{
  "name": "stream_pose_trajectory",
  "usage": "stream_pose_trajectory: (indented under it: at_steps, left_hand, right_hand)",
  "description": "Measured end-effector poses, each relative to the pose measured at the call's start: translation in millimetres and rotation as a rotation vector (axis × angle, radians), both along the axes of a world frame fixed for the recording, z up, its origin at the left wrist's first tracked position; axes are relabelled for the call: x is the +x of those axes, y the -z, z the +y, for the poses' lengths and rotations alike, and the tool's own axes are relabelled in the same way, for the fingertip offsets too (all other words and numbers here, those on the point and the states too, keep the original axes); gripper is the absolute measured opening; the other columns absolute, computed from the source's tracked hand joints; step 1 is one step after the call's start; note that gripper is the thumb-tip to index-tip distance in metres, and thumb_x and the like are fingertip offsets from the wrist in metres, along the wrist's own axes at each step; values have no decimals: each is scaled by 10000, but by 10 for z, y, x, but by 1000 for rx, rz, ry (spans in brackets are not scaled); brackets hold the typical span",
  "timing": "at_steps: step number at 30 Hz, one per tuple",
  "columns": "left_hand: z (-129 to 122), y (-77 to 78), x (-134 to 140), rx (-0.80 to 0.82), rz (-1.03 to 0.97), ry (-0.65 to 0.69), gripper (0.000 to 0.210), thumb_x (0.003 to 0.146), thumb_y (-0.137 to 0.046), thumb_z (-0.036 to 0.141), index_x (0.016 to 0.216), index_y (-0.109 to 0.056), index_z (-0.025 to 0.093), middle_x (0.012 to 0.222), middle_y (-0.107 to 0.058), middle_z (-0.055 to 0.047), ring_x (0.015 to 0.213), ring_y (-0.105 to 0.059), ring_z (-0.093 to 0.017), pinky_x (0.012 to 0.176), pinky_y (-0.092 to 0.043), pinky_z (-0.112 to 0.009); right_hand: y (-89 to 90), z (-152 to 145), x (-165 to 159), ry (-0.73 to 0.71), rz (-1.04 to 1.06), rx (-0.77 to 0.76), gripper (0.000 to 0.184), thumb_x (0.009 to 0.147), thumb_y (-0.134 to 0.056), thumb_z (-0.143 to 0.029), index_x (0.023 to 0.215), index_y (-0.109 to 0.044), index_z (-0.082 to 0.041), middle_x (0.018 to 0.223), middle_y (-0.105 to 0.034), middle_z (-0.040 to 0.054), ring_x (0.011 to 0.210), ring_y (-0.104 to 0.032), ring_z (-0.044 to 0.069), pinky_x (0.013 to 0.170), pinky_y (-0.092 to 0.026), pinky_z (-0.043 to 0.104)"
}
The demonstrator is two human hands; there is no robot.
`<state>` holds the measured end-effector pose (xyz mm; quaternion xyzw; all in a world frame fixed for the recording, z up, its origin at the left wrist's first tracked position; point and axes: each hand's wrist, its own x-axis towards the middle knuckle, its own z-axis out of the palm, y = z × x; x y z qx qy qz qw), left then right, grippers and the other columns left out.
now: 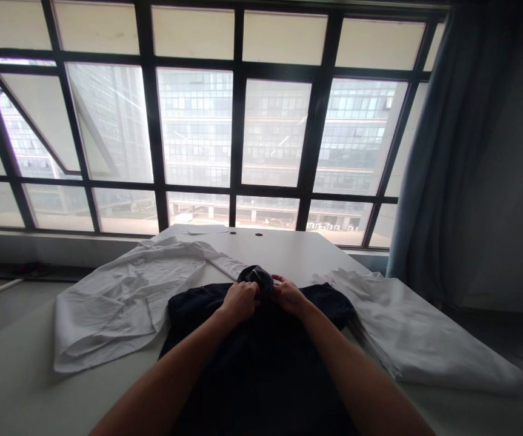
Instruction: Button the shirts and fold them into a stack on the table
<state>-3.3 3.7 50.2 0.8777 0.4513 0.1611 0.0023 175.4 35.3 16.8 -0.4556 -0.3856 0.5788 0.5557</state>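
The navy-black cloth garment (265,369) lies at lower centre of the frame on the white table (283,247). The left hand's (242,301) fingers are curled tight on its dark rounded collar (248,274); the right hand's (288,295) fingers pinch the collar's right side. Uneven pulling could twist the collar; a sideways drag might ruck the crumpled white cloth (120,303) at left or the layered white fabric pile (425,330) at right.

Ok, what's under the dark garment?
The dark garment lies over the white table, whose top shows beyond it. A white garment on the left and white cloth on the right meet its edges; whether either runs underneath is covered.
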Motion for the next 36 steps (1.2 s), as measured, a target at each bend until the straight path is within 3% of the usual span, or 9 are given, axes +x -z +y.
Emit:
stream_pose_trajectory:
  at_steps: [7,13,17,22,25,28,32,34,36]
  left_hand:
    - [-67,-28,57,77,28,57,169,776,-622,164,943,-640,166,1014,-710,-97,995,-647,-282,936,-426,-420]
    - [-44,36,43,64,-80,15,181,812,-570,163,984,-620,191,1018,-697,-81,980,-654,-255,797,-489,-332]
    - [-6,52,41,35,-155,-50,206,843,-623,301,1017,-612,190,1088,-686,-104,988,-667,-283,794,-507,-353]
    - [45,60,3,-31,-240,-26,459,791,-697,389,1164,-557,163,1169,-662,-149,1004,-668,-330,817,-525,-389]
    - [76,44,-46,-76,-246,103,637,771,-710,398,1316,-483,160,1298,-598,-172,1067,-647,-335,886,-517,-408]
    - [110,-9,-90,-67,-276,218,456,853,-610,308,1286,-545,182,1254,-638,-131,1111,-632,-284,942,-493,-369]
    - [148,-88,-149,74,-382,34,243,951,-440,232,1046,-663,214,1013,-720,-59,956,-671,-216,867,-504,-322]
    - [174,-104,-192,218,-390,-35,210,917,-512,222,1078,-647,220,1045,-702,-60,1000,-641,-225,875,-498,-333]
    - [210,-104,-242,336,-357,1,349,864,-573,170,1207,-596,227,1201,-649,-77,1142,-570,-245,946,-469,-372]
  right_hand:
    - [-4,-21,-98,169,-406,118,321,652,-569,-64,939,-531,-203,732,-617,-15,582,-564,137,571,-471,258]
    - [-212,-146,-121,214,-1078,348,166,779,-477,-144,778,-641,-170,885,-681,83,845,-607,184,791,-433,268]
    - [-340,-227,-90,88,-1132,365,416,921,-412,-424,664,-620,-171,712,-651,61,698,-570,173,677,-408,274]
    - [-387,-275,-73,-95,-1040,427,573,912,-379,-631,700,-630,-162,649,-622,28,639,-549,162,616,-400,265]
    - [-368,-262,-97,-46,-1020,457,468,889,-470,-583,790,-646,-161,719,-659,38,677,-572,173,636,-412,264]
    - [-353,-249,-135,40,-1078,449,326,915,-455,-408,806,-638,-161,781,-681,64,727,-590,180,665,-408,261]
    - [-376,-285,-180,45,-1210,437,277,911,-375,-229,790,-616,-168,800,-680,79,726,-578,170,661,-384,252]
    - [-401,-324,-189,30,-1255,444,280,911,-357,-204,802,-613,-169,809,-681,79,723,-576,168,669,-384,251]
    - [-430,-369,-186,25,-1301,480,261,904,-366,-182,830,-616,-167,871,-692,87,771,-589,173,707,-390,250]
